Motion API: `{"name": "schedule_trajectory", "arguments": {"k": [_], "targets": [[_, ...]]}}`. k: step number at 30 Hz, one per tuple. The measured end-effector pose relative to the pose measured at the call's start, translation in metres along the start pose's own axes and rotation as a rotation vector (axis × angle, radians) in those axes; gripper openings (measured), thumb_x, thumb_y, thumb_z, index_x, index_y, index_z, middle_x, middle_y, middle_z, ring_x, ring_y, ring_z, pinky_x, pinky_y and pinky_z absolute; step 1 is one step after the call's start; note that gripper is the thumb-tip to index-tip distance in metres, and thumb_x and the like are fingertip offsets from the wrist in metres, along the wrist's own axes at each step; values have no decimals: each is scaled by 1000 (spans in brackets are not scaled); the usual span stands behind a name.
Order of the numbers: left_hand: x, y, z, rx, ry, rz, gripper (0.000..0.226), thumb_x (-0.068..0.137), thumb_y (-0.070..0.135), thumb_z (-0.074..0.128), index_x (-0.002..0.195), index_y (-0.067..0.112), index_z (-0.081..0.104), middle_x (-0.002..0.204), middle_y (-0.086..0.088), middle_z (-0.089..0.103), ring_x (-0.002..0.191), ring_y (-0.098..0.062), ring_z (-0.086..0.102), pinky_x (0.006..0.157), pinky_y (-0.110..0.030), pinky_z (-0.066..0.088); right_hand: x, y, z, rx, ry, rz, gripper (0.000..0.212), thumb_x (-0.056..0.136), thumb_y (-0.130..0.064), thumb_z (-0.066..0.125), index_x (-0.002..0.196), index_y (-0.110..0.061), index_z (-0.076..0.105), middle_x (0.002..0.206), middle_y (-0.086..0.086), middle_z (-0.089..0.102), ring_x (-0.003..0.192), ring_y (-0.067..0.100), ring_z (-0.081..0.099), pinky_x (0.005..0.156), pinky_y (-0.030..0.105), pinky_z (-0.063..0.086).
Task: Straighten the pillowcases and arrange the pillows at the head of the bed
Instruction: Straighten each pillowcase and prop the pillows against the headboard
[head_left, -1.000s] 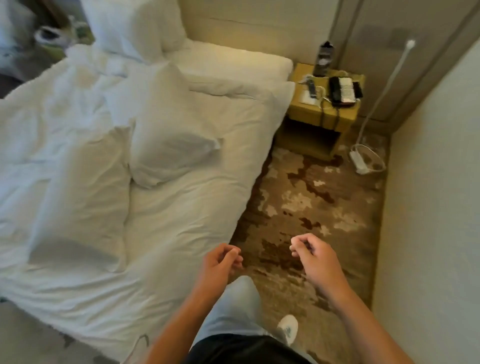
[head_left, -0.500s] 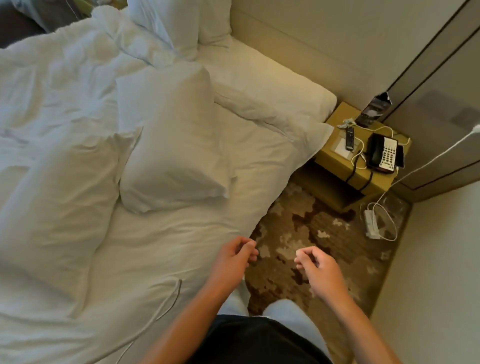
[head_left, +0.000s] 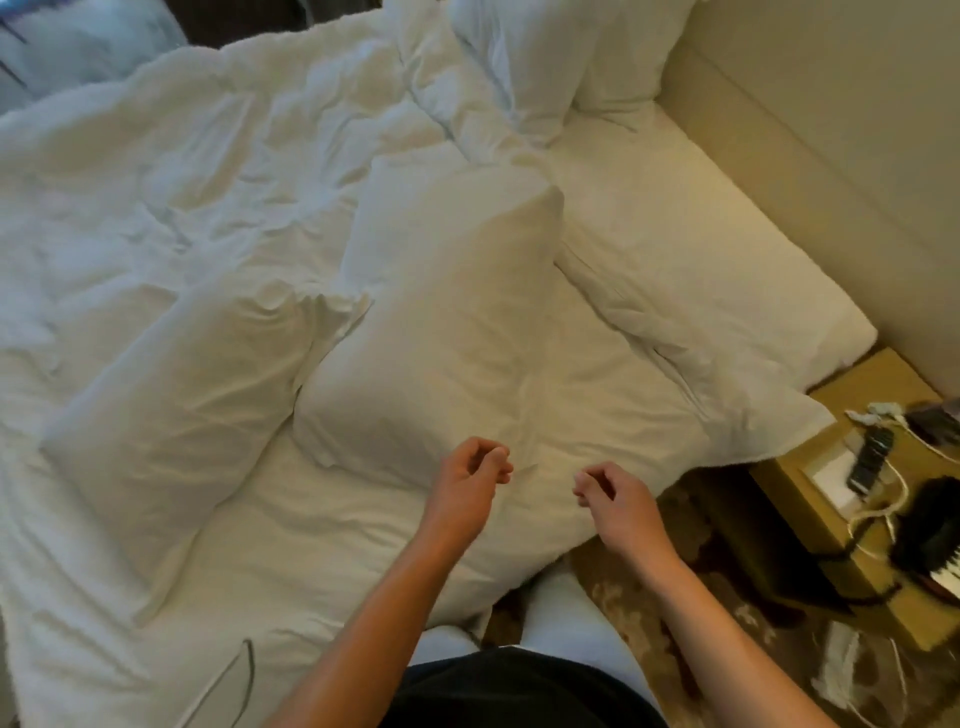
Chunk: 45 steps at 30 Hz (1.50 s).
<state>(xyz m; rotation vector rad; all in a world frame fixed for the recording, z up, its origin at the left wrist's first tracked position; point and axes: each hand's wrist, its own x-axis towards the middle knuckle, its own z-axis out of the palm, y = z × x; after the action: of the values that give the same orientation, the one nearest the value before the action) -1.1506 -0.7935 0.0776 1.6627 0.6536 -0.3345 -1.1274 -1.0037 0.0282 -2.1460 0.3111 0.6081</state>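
Note:
Two white pillows lie loose on the rumpled white duvet (head_left: 182, 197). The nearer pillow (head_left: 441, 322) lies just beyond my hands, its case wrinkled. The left pillow (head_left: 171, 415) lies slanted beside it, touching its corner. Two more white pillows (head_left: 545, 67) stand against the beige headboard (head_left: 810, 171) at the top. My left hand (head_left: 465, 480) hovers over the near edge of the nearer pillow, fingers curled loosely and holding nothing. My right hand (head_left: 615, 493) hovers over the duvet a little to the right, curled the same way and empty.
A yellow-brown nightstand (head_left: 841, 525) stands at the right with a remote (head_left: 870, 460), a black telephone (head_left: 930, 530) and white cables. Patterned brown carpet (head_left: 727, 634) runs between the bed and the nightstand. A thin cord (head_left: 244, 675) lies on the duvet near the bottom left.
My view has swung left and closer over the bed. Both hands have moved from above the carpet to above the duvet and the nearer pillow, still curled and empty.

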Motion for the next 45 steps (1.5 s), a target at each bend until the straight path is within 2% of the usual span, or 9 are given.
{"name": "schedule_trajectory", "arguments": {"k": [6, 11, 14, 19, 26, 31, 35, 39, 45], "targets": [[108, 51, -3, -6, 322, -83, 20, 99, 34, 57, 101, 20, 71, 94, 2, 74, 93, -15, 70, 87, -44, 59, 151, -53, 5, -114, -102, -132, 12, 101, -37, 61, 102, -27, 68, 93, -16, 68, 91, 9, 66, 74, 28, 49], [179, 70, -7, 62, 419, -135, 23, 98, 39, 55, 109, 23, 68, 105, 6, 70, 98, -11, 66, 71, -25, 49, 237, -85, 24, -181, -162, -175, 24, 98, -43, 60, 111, -23, 64, 98, -10, 69, 93, 17, 67, 74, 31, 47], [213, 66, -15, 264, 418, -137, 36, 98, 41, 54, 127, 22, 61, 128, -1, 60, 115, -17, 58, 86, -30, 47, 271, -92, 42, -196, -177, -120, 58, 95, -57, 62, 137, -16, 56, 128, 4, 65, 115, 24, 65, 93, 39, 52], [254, 37, -29, 562, 280, -244, 66, 94, 45, 58, 154, 25, 36, 164, -11, 21, 153, -32, 16, 118, -50, 34, 302, -97, 79, -98, -153, 12, 103, 84, -72, 67, 161, -16, 28, 159, 15, 42, 145, 31, 46, 115, 41, 41], [283, 6, -31, 591, 242, -220, 80, 87, 54, 65, 154, 29, 29, 164, -11, 9, 156, -31, 2, 117, -58, 34, 326, -89, 119, -5, -32, 173, 129, 67, -79, 77, 165, -22, 15, 162, 17, 36, 145, 35, 45, 110, 41, 42], [293, -5, -34, 573, 190, -222, 92, 83, 64, 66, 157, 31, 23, 168, -10, -1, 157, -33, -1, 121, -57, 28, 336, -84, 123, 31, -57, 257, 139, 60, -82, 79, 165, -27, 7, 162, 14, 41, 143, 36, 49, 107, 42, 44], [297, -9, -41, 574, 176, -205, 94, 82, 64, 66, 158, 33, 21, 168, -9, -1, 157, -32, 0, 122, -53, 28, 332, -84, 132, 124, -2, 188, 121, 71, -73, 80, 160, -17, 22, 158, 8, 49, 141, 32, 52, 107, 38, 45], [294, -10, -47, 567, 173, -167, 94, 81, 63, 69, 158, 32, 23, 168, -7, 3, 157, -30, 4, 123, -50, 28, 322, -91, 139, 138, 64, 189, 84, 73, -74, 76, 130, -20, 46, 126, 3, 67, 114, 30, 65, 83, 33, 45], [271, -6, -52, 680, 70, -142, 107, 78, 65, 74, 161, 37, 12, 170, -7, -2, 158, -26, -3, 122, -47, 26, 310, -104, 105, 98, 64, -6, 26, 90, -42, 72, 90, -20, 58, 85, -7, 65, 87, 25, 67, 70, 32, 44]]}}
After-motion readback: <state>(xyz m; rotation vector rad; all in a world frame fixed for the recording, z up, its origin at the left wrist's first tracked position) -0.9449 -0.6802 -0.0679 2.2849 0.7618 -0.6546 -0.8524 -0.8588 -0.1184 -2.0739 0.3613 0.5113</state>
